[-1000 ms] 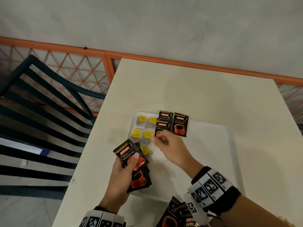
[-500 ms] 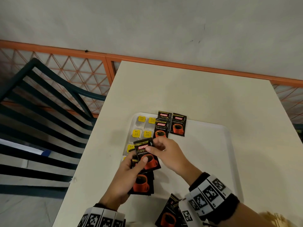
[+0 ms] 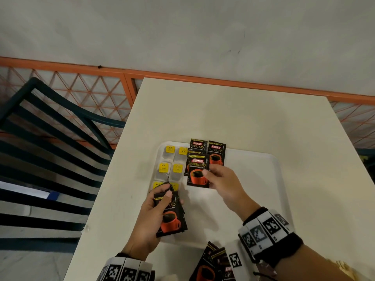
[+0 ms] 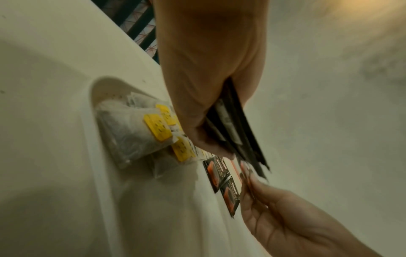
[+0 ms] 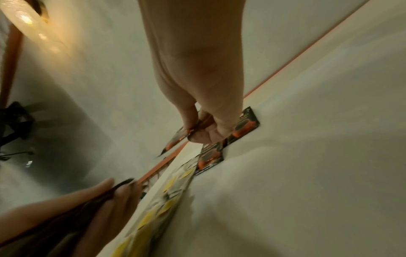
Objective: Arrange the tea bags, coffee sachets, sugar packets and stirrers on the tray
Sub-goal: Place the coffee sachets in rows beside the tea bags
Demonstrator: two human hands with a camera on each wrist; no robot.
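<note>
Left hand (image 3: 153, 218): fingers curled, thumb pressed on a stack of black coffee sachets (image 3: 171, 217). Right hand (image 3: 222, 182): extended forward, pinching one black sachet with orange cup print (image 3: 197, 172) between thumb and fingers.

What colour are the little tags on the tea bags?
Yellow. The tags on the tea bags show best in the head view.

Tea bags (image 3: 171, 165) lie on the tray (image 3: 253, 179) left of the coffee sachets (image 3: 207, 153).

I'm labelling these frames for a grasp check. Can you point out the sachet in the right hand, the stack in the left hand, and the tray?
coffee sachet (image 3: 197, 175), head view, its printed orange cup.
sachet stack (image 3: 169, 221), head view, top sachet's front.
tray (image 3: 253, 179), head view, bare floor.
</note>
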